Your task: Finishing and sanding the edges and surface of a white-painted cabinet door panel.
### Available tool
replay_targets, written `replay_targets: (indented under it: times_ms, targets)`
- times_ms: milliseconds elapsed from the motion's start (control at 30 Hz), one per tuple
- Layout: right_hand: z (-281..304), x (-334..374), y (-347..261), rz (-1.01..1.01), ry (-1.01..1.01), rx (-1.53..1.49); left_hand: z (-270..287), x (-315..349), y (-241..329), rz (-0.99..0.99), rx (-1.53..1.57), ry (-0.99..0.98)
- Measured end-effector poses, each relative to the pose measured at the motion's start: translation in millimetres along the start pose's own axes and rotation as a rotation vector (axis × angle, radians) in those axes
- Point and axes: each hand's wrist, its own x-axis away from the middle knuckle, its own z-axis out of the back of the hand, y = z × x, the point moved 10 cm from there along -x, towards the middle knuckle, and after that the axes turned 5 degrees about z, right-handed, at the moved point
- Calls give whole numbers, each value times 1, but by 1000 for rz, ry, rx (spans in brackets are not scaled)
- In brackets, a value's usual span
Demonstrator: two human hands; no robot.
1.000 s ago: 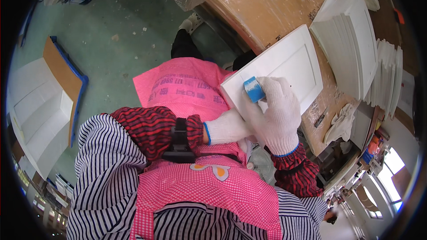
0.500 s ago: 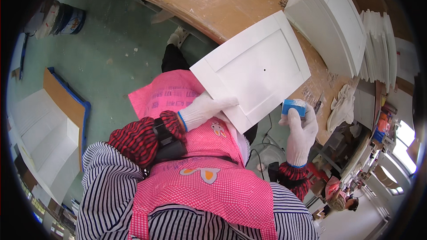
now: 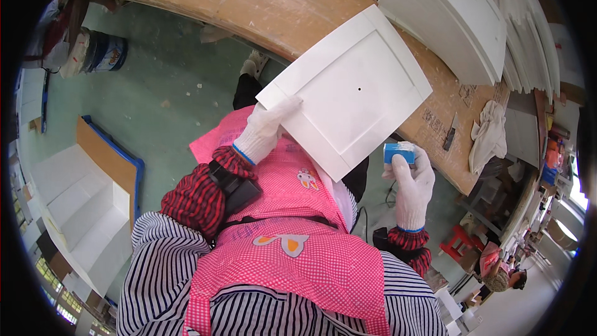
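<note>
A white panel (image 3: 373, 109) with a recessed middle and a small dark hole tilts in front of me, partly over the table edge. My left hand (image 3: 267, 126), in a white knit glove, grips its near left edge, thumb on the face; the fingers behind are hidden. Off the panel's right corner, my gloved right hand (image 3: 411, 186) is raised and closed around a small blue block (image 3: 398, 153) with white dust along its top. The block is apart from the panel.
A cardboard-covered table (image 3: 249, 0) runs along the far side, with stacked white panels (image 3: 444, 18), a crumpled white cloth (image 3: 488, 137) and a dark flat tool (image 3: 449, 139). A blue-edged carton (image 3: 106, 165) and a bucket (image 3: 102, 51) stand left. Another person (image 3: 500, 274) is far right.
My left hand has shifted left and farther up along the panel's edge. The panel has turned slightly and moved a little left. My right hand still holds the block, slightly farther left.
</note>
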Motion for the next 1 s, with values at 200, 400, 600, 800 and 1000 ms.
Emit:
replay_targets:
  times_ms: [200,400,600,800,1000]
  targets:
    - [-2,2,4,-4,-22,-23,58,-27,-21,-234,-118,165]
    - [5,3,14,0,-9,-117,1,-16,-4,12,487,-20]
    - [-56,-25,-17,10,-277,-599,-16,6,-35,89,143,26]
    - [-174,-24,-47,-295,-736,-710,-23,29,-3,54,-168,-45]
    - [-164,-117,-32,-398,-641,-858,-23,40,15,141,-217,-28]
